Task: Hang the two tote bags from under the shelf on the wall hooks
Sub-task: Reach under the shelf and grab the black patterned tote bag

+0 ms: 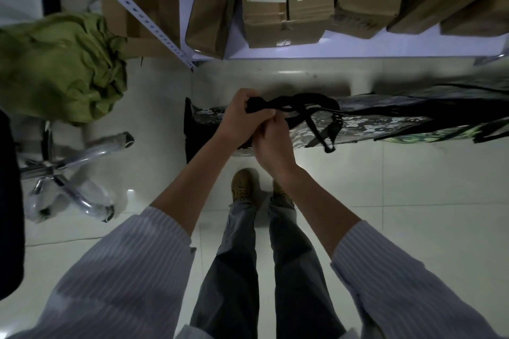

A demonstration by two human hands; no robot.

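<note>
Tote bags in camouflage print [366, 124] lie flat on the tiled floor [413, 201] just below the shelf [358, 49] loaded with cardboard boxes [283, 3]. Left hand [242, 115] is clenched around the bunched black straps [297, 104]. Right hand [272, 143] touches the left from below; whether it grips the straps cannot be told. A green cloth [60, 66] and chair base [68, 170] lie to the left.

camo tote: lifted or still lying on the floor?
Lifted. The camo tote bag hangs by its black straps, bunched in the left hand and right hand; the floor shows beneath.
</note>
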